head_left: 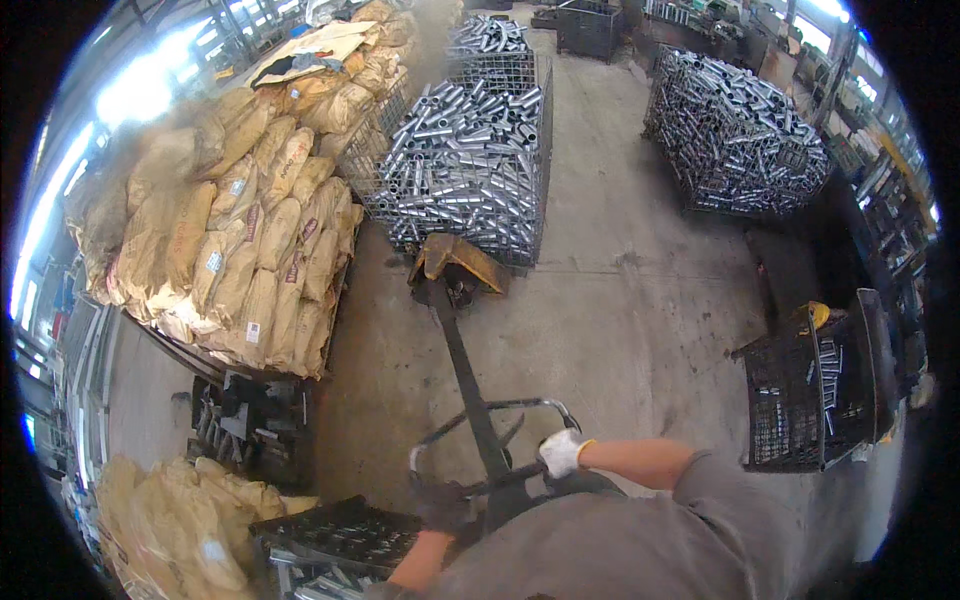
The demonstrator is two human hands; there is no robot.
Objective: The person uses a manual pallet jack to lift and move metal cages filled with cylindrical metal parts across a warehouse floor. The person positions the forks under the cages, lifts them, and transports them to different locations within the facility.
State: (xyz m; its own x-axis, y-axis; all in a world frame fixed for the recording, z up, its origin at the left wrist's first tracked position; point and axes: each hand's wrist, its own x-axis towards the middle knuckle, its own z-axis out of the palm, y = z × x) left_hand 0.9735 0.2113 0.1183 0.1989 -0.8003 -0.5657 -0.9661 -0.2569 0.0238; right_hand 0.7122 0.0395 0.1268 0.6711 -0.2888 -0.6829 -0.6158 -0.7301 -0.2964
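My right hand [563, 452], in a white glove, is closed round the right side of the looped handle [430, 437] of a pallet jack. My left hand [443, 506], in a dark glove, grips the left part of the same handle, its fingers partly lost in shadow. From the handle a dark shaft [462, 355] runs forward to the jack's worn yellow body [458, 262]. That body stands against the near side of a wire cage [546, 150] heaped with short shiny metal tubes [460, 150]. The jack's forks are hidden.
Stacked brown paper sacks [255, 215] stand close on the left. More sacks [175, 525] and a black crate [345, 530] lie at the lower left. Another cage of tubes [740, 130] stands far right; a dark mesh bin [785, 410] is nearer. Concrete floor [600, 300] lies between them.
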